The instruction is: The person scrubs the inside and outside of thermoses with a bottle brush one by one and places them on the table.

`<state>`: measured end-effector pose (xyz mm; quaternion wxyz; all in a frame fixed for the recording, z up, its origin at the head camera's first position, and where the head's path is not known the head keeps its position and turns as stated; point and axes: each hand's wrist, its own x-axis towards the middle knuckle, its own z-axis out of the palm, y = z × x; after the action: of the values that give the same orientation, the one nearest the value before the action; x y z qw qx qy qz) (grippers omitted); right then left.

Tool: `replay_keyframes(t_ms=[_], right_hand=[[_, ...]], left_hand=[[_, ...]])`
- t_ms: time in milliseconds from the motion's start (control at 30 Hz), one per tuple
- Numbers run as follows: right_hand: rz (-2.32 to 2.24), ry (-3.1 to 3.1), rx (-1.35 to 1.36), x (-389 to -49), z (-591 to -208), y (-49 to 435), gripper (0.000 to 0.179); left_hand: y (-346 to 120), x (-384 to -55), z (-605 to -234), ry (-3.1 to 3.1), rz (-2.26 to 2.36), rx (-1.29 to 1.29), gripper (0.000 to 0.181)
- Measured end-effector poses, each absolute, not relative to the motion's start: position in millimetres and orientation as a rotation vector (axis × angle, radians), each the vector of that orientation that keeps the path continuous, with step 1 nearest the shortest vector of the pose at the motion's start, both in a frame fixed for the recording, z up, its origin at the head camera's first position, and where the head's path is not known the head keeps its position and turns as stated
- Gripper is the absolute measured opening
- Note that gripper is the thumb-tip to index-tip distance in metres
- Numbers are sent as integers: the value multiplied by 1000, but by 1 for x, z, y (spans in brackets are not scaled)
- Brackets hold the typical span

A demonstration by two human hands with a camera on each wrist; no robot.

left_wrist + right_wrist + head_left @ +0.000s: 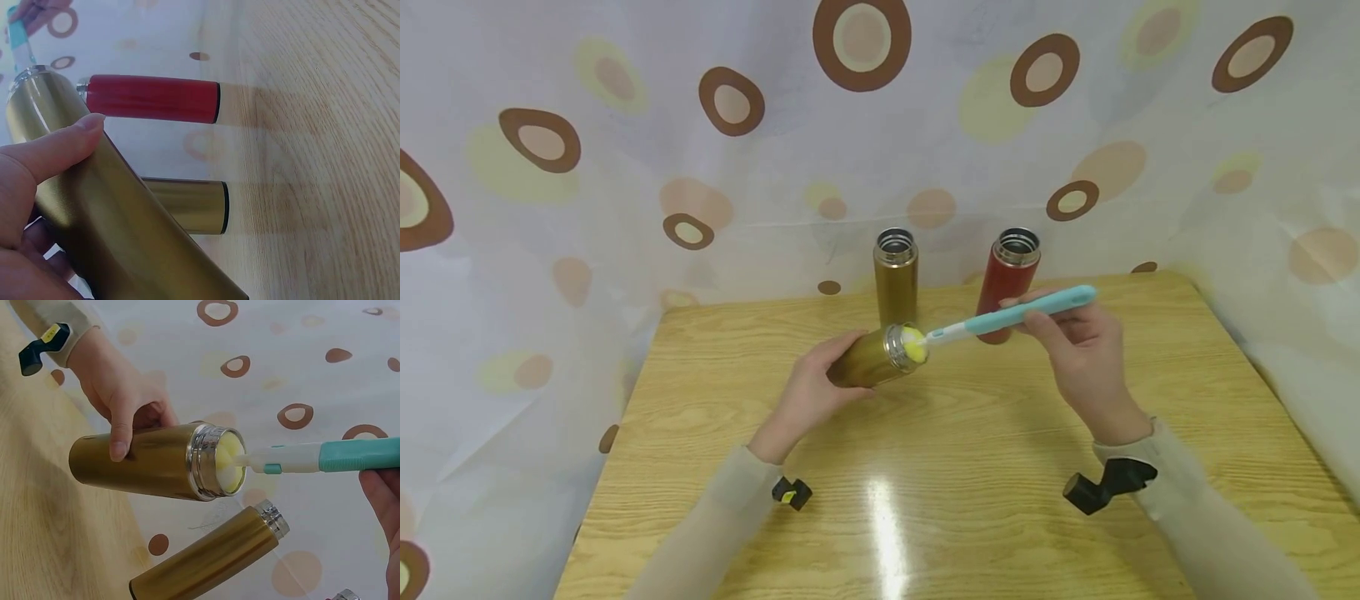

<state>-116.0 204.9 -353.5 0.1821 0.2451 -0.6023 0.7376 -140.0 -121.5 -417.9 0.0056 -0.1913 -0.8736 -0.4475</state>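
My left hand (820,379) grips a gold thermos bottle (868,360) without a lid, tilted with its mouth toward the right. In the right wrist view, the thumb lies along the side of this gold bottle (134,464). A bottle brush (1022,315) with a teal and white handle is pinched in my right hand (1082,350). Its yellow and white sponge head (229,461) sits in the bottle's mouth, partly hidden inside. The left wrist view shows the held bottle (94,187) close up, with the brush beyond its mouth.
A second gold bottle (897,287) and a red bottle (1009,279) stand lidless at the back of the wooden table (970,500). Behind them hangs a white sheet (820,167) patterned with brown and yellow ovals. Each wrist wears a small black camera (1105,487).
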Motion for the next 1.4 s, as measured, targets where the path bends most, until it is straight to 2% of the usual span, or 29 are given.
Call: replay_keyframes(t_ms=[200, 467, 667, 900, 1167, 1400], right_hand=[[2073, -1786, 714, -116, -360, 199, 18], [1800, -1865, 884, -111, -372, 175, 22], [1795, -1881, 929, -117, -374, 170, 22], [2029, -1829, 802, -123, -375, 179, 17], [2114, -1816, 669, -123, -371, 195, 20], [2143, -1685, 719, -120, -361, 203, 19]], left_hand=[[-119, -139, -418, -2719, -1395, -618, 81], [-104, -136, -408, -2666, -1355, -768, 82], [-102, -136, -408, -2646, -1359, -763, 82], [-107, -138, -411, -2683, -1379, -693, 80], [-116, -140, -414, -2731, -1322, -656, 80], [-116, -141, -412, -2720, -1314, -672, 81]])
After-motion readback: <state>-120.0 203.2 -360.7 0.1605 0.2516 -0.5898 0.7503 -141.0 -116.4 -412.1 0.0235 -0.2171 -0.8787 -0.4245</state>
